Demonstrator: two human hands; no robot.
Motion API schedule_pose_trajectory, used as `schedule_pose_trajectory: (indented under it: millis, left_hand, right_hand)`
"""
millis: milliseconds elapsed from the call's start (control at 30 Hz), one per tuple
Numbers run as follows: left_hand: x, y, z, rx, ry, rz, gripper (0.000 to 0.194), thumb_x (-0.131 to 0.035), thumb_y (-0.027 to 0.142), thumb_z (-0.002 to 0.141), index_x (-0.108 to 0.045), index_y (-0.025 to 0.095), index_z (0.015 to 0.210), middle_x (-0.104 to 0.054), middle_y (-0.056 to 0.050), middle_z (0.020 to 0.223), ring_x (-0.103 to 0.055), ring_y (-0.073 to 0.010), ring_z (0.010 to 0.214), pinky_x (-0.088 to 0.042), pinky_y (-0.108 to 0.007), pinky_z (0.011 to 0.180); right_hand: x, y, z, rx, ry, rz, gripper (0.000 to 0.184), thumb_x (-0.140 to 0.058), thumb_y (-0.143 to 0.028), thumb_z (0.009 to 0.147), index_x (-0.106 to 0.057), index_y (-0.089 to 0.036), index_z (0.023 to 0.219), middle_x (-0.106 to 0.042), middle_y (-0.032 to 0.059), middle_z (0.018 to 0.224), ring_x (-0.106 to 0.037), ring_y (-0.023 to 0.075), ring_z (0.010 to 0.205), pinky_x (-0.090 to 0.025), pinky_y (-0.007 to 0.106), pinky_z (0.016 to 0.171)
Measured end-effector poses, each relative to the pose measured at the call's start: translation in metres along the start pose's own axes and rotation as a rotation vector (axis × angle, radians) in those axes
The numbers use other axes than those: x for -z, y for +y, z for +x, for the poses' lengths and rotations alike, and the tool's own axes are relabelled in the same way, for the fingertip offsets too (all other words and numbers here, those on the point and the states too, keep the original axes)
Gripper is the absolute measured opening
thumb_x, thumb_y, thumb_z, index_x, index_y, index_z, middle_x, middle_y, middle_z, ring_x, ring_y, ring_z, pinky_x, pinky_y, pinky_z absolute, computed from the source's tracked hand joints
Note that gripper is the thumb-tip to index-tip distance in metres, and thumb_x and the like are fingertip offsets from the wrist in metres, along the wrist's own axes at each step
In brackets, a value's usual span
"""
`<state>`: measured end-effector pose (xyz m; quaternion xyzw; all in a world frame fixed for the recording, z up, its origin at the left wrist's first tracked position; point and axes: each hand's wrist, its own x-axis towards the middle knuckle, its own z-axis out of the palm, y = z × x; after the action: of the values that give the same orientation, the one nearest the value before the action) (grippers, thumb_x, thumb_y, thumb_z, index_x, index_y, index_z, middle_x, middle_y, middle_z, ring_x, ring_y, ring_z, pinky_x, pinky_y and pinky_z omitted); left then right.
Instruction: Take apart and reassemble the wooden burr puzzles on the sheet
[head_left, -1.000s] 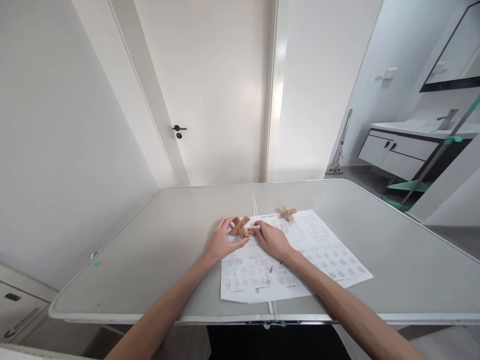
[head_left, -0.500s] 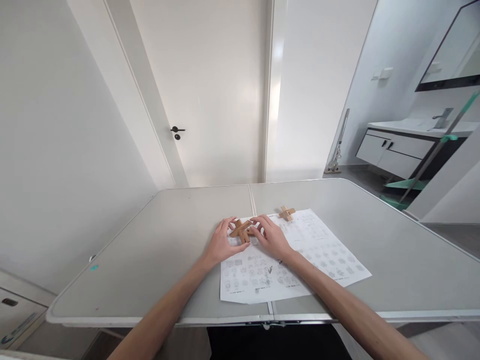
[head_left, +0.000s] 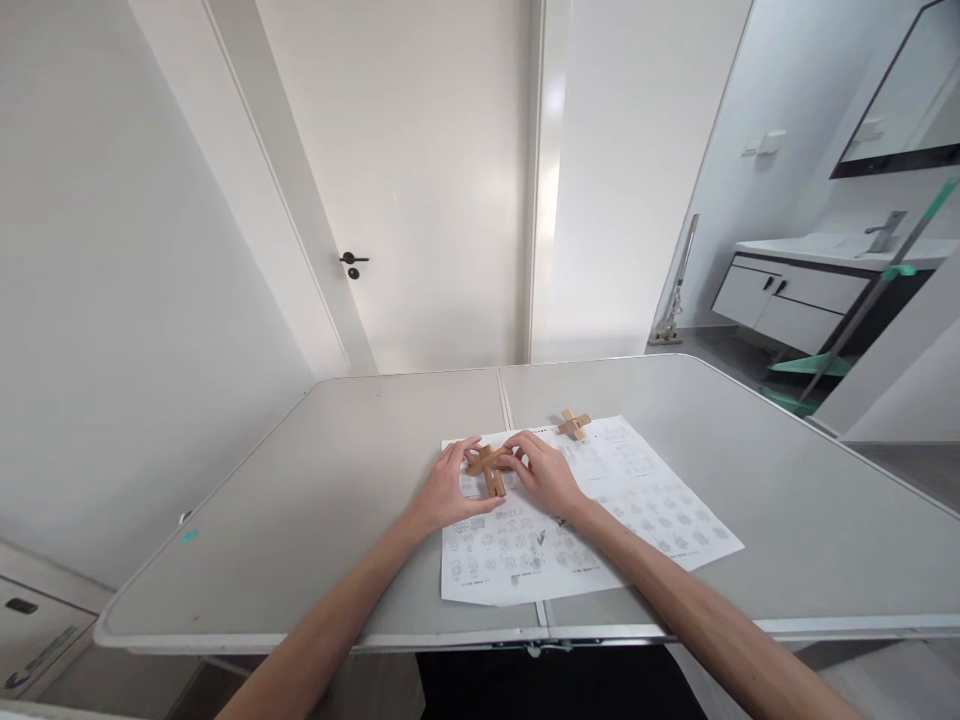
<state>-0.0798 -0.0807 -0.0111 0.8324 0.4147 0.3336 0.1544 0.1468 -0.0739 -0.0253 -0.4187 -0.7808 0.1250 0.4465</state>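
Over the paper sheet, my two hands work on crossed wooden puzzle blocks (head_left: 493,480). My left hand (head_left: 442,494) curls round them from the left, its thumb at the near end of the upright block and its fingertips by the far end. From the right, my right hand (head_left: 546,475) pinches the end of the slanting block with thumb and fingers bent. The exact contact under the right fingertips is hidden. A second cross of light wooden blocks (head_left: 574,424) lies apart at the sheet's far edge, beyond my right hand.
The printed paper sheet (head_left: 637,510), with rows of small figures, lies on the grey folding table (head_left: 360,430). A seam runs across the table's middle. Behind it stands a white door (head_left: 427,200); a washbasin cabinet (head_left: 795,295) is at the right.
The wooden blocks under my hands have shifted slightly right and toward me, and their angle has changed. My left thumb and fingers are spread a little wider. The second cross stays put.
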Motion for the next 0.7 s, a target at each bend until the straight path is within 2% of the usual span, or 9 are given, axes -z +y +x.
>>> schedule_pose_trajectory:
  millis: [200, 700]
  left_hand:
    - [0.0033, 0.0043, 0.0007, -0.01, -0.042, 0.005, 0.098, -0.091, 0.053, 0.065, -0.041, 0.028, 0.146, -0.06, -0.011, 0.133, -0.058, -0.032, 0.126, -0.046, -0.053, 0.11]
    - [0.0045, 0.0078, 0.0015, 0.013, -0.051, -0.03, 0.099, -0.093, 0.055, 0.06, -0.043, 0.028, 0.141, -0.059, -0.011, 0.135, -0.058, -0.033, 0.129, -0.046, -0.052, 0.111]
  right_hand:
    - [0.0027, 0.0002, 0.0004, -0.034, 0.016, -0.082, 0.021, -0.046, -0.037, 0.106, -0.062, -0.024, 0.104, -0.071, 0.0045, 0.099, -0.065, 0.0172, 0.073, -0.046, 0.031, 0.068]
    - [0.0022, -0.0012, 0.0, -0.012, 0.055, -0.168, 0.024, -0.044, -0.037, 0.108, -0.062, -0.022, 0.102, -0.072, 0.0054, 0.096, -0.067, 0.0183, 0.077, -0.039, 0.029, 0.062]
